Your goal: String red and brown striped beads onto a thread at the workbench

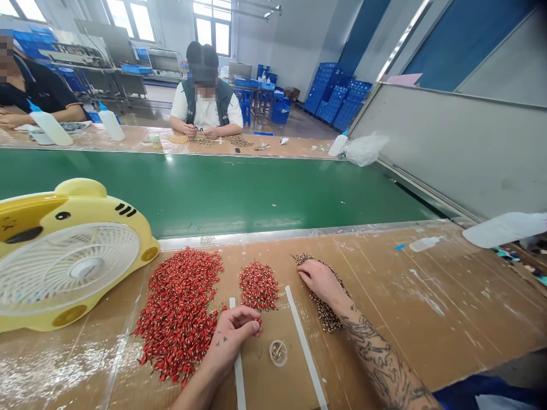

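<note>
My left hand [235,333] is closed in a pinch, with a small red piece [259,322] showing at its fingertips. It is held just in front of a small heap of red and pale pieces [258,285]. A much larger heap of red pieces [182,313] lies to its left. My right hand [322,279] reaches onto a heap of small dark-and-gold pieces [329,316], fingers curled down together at its far left side; what they pinch, if anything, is hidden. Between the hands, a small round clear cup [278,353] with a thin stick in it stands on brown board.
Two white strips [305,347] flank the cup. A yellow animal-shaped fan [81,256] stands at left. Beyond the table [384,296] runs a green belt [256,188], with two people seated across it. A white bottle [504,229] lies at right near a small squeeze bottle [425,244].
</note>
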The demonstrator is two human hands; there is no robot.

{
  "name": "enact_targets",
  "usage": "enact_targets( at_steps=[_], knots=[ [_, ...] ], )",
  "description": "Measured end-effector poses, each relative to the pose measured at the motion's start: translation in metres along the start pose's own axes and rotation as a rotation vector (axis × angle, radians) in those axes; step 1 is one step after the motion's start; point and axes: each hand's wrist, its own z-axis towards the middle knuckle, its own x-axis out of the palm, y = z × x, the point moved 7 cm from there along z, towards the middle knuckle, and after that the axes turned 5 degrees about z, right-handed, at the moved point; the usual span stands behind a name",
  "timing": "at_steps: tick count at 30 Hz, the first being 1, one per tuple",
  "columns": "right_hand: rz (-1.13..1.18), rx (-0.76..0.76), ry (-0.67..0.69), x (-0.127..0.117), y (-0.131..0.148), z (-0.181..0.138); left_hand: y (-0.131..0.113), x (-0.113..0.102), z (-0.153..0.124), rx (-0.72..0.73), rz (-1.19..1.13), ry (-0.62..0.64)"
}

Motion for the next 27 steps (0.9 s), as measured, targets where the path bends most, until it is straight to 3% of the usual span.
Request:
enact_targets(
  at_steps=[5, 8, 14, 19, 27],
  knots=[
    [0.109, 0.025, -0.021, -0.007, 0.014, -0.009, 0.001, -0.002, 0.001, 0.023, -0.011, -0.031],
    [0.230, 0.051, -0.017, 0.001, 0.035, -0.025, -0.001, -0.002, 0.001, 0.035, -0.028, -0.019],
    [0.927, 0.178, 0.072, 0.039, 0.080, -0.051, -0.009, 0.000, -0.002, 0.027, -0.018, -0.020],
    [1.035, 0.203, 0.109, 0.048, 0.100, -0.053, -0.010, 0.003, -0.004, 0.035, -0.007, -0.005],
    [1.143, 0.210, 0.136, 0.057, 0.108, -0.049, -0.009, 0.002, -0.004, 0.051, -0.012, 0.007]
  ],
)
